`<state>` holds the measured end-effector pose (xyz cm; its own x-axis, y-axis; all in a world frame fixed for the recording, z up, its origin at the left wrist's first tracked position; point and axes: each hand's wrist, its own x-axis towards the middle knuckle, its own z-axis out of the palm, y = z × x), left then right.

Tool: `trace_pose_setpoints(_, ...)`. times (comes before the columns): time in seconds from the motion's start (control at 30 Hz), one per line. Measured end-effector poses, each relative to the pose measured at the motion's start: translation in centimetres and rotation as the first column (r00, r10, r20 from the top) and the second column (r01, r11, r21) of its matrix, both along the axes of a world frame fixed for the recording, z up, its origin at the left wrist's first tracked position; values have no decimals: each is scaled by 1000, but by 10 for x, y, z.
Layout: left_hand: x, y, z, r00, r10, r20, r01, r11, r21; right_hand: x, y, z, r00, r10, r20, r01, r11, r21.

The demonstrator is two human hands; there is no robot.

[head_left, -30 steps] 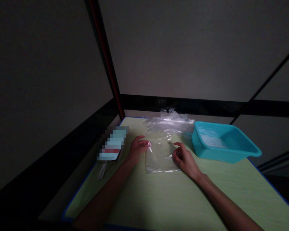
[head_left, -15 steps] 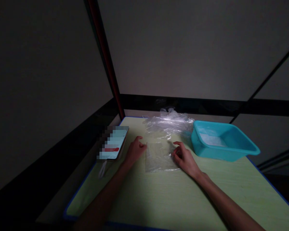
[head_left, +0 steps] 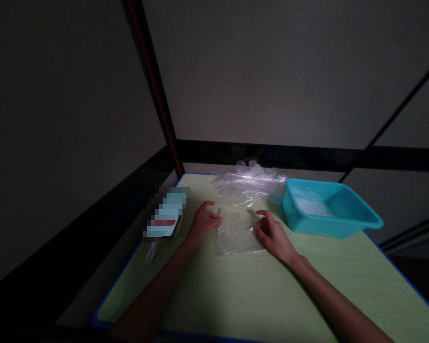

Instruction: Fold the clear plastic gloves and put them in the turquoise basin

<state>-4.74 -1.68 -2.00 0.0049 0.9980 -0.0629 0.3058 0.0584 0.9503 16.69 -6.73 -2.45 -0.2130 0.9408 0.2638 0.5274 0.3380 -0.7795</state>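
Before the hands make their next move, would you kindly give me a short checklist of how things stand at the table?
1. Clear plastic bag on the table, between the hands: ok.
2. Bag smooth: not ok; it shows wrinkles.
3. Left hand at the bag's left edge: ok; firmness of any grip: cannot tell.
4. Right hand gripping the bag's right side: cannot tell; the curled fingers hide it.
5. Bag separate from the crumpled plastic behind it: cannot tell; the transparent edges blend.
6. Turquoise basin upright and apart from the right hand: ok.
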Motion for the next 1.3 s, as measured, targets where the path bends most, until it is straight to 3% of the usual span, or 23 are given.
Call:
trace_pose_setpoints(0.17,-5,-5,7,988,-39,152,56,993,-104,0,0,-1,1000,27,-14,-27,1000,2)
trace_pose_setpoints(0.3,-7,-6,8,983,-34,182,58,990,-128,0,0,-1,1000,27,-9,-27,1000,4)
trace_pose_setpoints(0.6,2,7,-6,989,88,119,-87,996,-13,0,0,-1,1000,10,8,-10,1000,9)
trace_pose_setpoints(0.87,3,4,3,987,67,149,-65,998,-18,1,-1,-2,1000,23,15,-23,1000,1)
trace_pose_setpoints(1.03,-1,5,0,989,111,101,-116,992,47,4,1,-3,1000,19,-20,-19,999,-37)
trace_pose_setpoints(1.17,-15,-11,2,989,145,24,-146,984,106,11,1,-5,997,-7,-77,0,996,-86)
trace_pose_setpoints(1.3,-26,-46,7,998,52,-38,-49,996,75,17,-4,-8,984,-4,-178,-26,985,-169)
